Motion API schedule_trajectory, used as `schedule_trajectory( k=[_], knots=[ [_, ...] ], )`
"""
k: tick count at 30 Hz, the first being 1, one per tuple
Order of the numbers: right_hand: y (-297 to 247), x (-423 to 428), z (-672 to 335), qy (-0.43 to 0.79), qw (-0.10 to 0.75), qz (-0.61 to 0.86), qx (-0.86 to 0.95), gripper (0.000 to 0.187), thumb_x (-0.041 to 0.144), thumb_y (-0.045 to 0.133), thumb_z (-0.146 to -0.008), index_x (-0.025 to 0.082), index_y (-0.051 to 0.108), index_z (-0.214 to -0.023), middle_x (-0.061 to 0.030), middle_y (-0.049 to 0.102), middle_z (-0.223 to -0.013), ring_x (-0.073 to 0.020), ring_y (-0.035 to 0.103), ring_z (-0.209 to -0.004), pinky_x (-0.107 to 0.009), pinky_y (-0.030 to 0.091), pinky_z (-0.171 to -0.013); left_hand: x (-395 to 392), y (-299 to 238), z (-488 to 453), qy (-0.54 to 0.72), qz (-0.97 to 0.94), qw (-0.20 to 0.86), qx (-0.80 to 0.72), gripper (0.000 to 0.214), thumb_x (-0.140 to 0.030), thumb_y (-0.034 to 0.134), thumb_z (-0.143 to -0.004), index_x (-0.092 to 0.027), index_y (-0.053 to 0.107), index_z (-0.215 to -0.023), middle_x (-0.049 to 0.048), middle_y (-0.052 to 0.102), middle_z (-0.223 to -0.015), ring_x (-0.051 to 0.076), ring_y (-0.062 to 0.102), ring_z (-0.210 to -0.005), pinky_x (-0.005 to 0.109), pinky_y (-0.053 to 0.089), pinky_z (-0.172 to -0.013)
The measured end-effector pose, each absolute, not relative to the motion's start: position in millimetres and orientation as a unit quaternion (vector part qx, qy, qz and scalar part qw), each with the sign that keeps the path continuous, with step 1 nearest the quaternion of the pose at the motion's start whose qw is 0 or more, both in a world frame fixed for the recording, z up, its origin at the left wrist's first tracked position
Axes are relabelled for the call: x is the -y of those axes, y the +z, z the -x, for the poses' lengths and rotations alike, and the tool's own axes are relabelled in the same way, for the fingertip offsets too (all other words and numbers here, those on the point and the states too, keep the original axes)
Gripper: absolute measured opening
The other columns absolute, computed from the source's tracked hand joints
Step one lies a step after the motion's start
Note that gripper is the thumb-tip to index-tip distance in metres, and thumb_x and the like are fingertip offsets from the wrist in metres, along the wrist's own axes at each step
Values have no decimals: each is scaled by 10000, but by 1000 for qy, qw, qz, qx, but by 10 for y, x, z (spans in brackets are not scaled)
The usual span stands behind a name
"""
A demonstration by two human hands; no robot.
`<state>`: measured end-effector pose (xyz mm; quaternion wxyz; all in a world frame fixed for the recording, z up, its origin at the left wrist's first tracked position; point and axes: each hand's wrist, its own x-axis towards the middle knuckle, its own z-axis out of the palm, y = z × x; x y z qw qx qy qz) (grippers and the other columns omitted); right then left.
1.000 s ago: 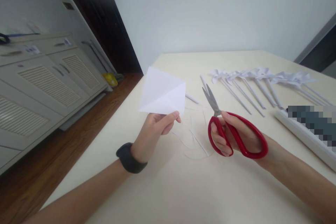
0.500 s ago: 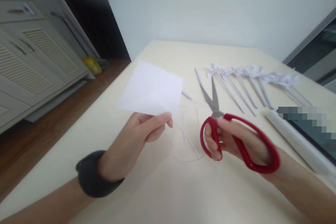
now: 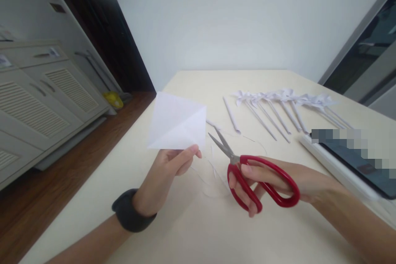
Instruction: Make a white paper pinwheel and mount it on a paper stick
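My left hand (image 3: 176, 165), with a black band on its wrist, pinches the lower edge of a square white sheet of paper (image 3: 176, 121). Crease lines run across the sheet, which is held up above the table. In my right hand (image 3: 262, 177) is a pair of scissors (image 3: 233, 159) with red handles; fingers and thumb go through the loops. The blades are slightly parted and point up and left toward the paper, apart from it. Below, thin white strips and a thread (image 3: 213, 169) lie on the table between my hands.
Several white paper pinwheels (image 3: 278, 101) on rolled sticks lie at the back right of the table (image 3: 198, 82). A loose paper tube (image 3: 231, 114) lies left of them. A dark-screened device (image 3: 355, 165) rests on a white object at right. A cabinet (image 3: 52, 90) stands on the left.
The scissors have swung left, their blades closing partway and tilting toward the paper. My left hand still holds the sheet, whose creases now show. The view has tilted upward.
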<state>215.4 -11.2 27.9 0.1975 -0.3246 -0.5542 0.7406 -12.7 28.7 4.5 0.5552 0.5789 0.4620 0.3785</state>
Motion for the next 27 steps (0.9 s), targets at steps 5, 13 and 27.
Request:
schedule_trajectory(
  k=[5,13,27],
  knots=[
    [297,167,-2089,746,171,304,567,384,441,307,-904,133,534,-937,-36,528,-746,-107,536,-574,-282,428,-615,-242,66,143,393,-562,564,-460,257,-355,487,-824,-175,570,-659,-64,208,-472,89,239,-482,244,245,-501],
    [302,175,-2091,696,181,342,605,366,439,295,-907,136,498,-935,-31,514,-726,-117,501,-614,-291,422,-641,-215,67,165,403,-563,559,-456,277,-383,480,-829,-172,594,-691,-64,203,-483,79,200,-478,250,210,-491],
    [320,207,-2059,704,146,351,600,330,439,346,-891,149,504,-874,-24,507,-737,-113,504,-609,-306,429,-658,-178,142,97,432,-545,558,-452,263,-327,508,-818,-150,526,-624,-79,197,-437,69,165,-451,253,194,-480]
  ],
)
